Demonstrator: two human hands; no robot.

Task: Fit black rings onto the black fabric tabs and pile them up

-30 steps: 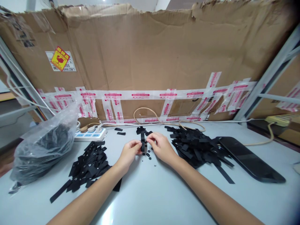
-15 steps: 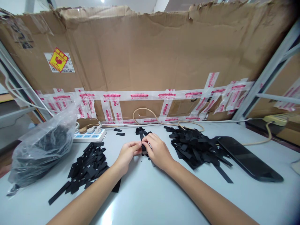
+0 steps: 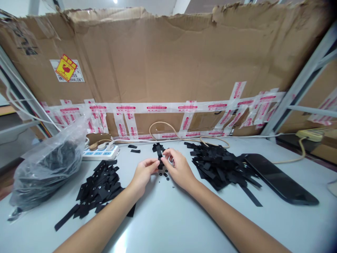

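I log one black strip (image 3: 159, 152) over the pale table (image 3: 168, 218), long axis pointing away from my camera; left hand (image 3: 140, 175) pinching it, right hand (image 3: 179, 169) touching it, grip unclear. Nearby: small black discs (image 3: 165, 174). Flanking: left strip pile (image 3: 98, 188), right strip pile (image 3: 218, 165).

Broken-glass symbol (image 3: 65, 69), yellow sticker (image 3: 66, 67), "LM27" on label (image 3: 80, 73)

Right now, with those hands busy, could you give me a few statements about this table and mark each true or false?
1. The left hand pinches a black strip. True.
2. The hands are at opposite ends of the table. False: the right hand is close beside the left.
3. A white power strip lies behind the left pile of strips. True.
4. The clear plastic bag is on the right. False: the bag is on the left.
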